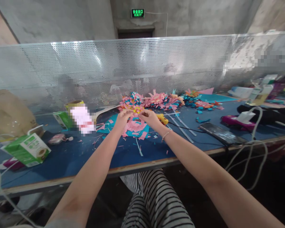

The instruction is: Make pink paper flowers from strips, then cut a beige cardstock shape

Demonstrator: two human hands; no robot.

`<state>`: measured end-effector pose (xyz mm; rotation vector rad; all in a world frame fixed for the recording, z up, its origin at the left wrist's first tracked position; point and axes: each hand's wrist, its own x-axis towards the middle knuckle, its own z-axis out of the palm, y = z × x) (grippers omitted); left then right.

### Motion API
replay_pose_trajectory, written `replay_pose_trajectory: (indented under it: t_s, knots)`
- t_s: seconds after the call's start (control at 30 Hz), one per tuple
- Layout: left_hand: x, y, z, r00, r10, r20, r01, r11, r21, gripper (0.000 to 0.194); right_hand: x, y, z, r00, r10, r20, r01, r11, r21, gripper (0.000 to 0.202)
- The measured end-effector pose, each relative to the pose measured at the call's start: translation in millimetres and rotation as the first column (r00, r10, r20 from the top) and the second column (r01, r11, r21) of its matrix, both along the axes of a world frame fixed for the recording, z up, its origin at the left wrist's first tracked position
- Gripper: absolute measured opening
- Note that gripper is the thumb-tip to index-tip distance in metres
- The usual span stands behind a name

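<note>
My left hand [123, 119] and my right hand [150, 117] are close together over a heap of pink paper pieces [134, 125]. Both have their fingertips pinched, and what lies between them is too small to make out. Beneath the pink pieces are blue paper sheets [106, 126]. Just behind my hands sit bunches of cut paper in pink, blue and orange [156, 98]. A yellow tool, apparently a glue gun [162, 119], lies right beside my right hand, partly hidden by it. Long translucent sticks [184, 129] rest to its right.
To the left stand green-and-white cartons [29, 149], a small pink device [57, 139] and a plastic-covered brown bag [13, 110]. On the right are a phone [222, 133], a purple power strip [237, 122] and looping white cables [266, 152]. A perforated metal screen [142, 63] closes off the back.
</note>
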<state>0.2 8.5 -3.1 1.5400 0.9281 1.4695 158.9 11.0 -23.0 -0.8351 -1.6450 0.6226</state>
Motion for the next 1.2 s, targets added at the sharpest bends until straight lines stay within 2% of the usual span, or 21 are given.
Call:
replay_pose_trajectory:
  t_s: [0.07,0.17,0.3,0.5,0.8,1.0,1.2]
  knots:
    - [0,-3,2.7,0.999,0.032,-0.022,-0.032,0.999,0.001,0.019,1,1,0.3,1.0,-0.003,-0.03,0.003,1.0,-0.021,0.021]
    - [-1,-6,4.2,0.984,0.111,-0.136,-0.105,0.993,0.05,0.018,3,4,-0.1,0.997,-0.029,-0.066,0.027,0.999,-0.023,0.022]
    - [-3,-5,1.6,0.966,0.127,-0.224,-0.114,0.991,0.068,0.019,4,5,-0.9,0.995,-0.059,-0.083,0.058,0.998,-0.013,0.019]
    - [-3,-2,-1.2,0.973,0.124,-0.196,-0.113,0.991,0.068,0.022,0,-1,1.6,0.994,0.008,-0.108,-0.017,0.997,-0.08,0.014]
    - [-3,-3,-0.3,0.977,0.114,-0.182,-0.105,0.993,0.059,0.021,2,-6,7.7,0.998,-0.013,-0.058,0.011,0.999,-0.046,0.014]
    - [-4,-2,-0.6,0.975,0.108,-0.195,-0.092,0.992,0.085,0.019,4,0,4.3,0.998,0.03,-0.061,-0.032,0.999,-0.041,0.018]
    - [-5,-1,-2.5,0.973,0.102,-0.209,-0.079,0.99,0.115,0.016,7,3,2.1,0.997,0.019,-0.078,-0.023,0.999,-0.045,0.021]
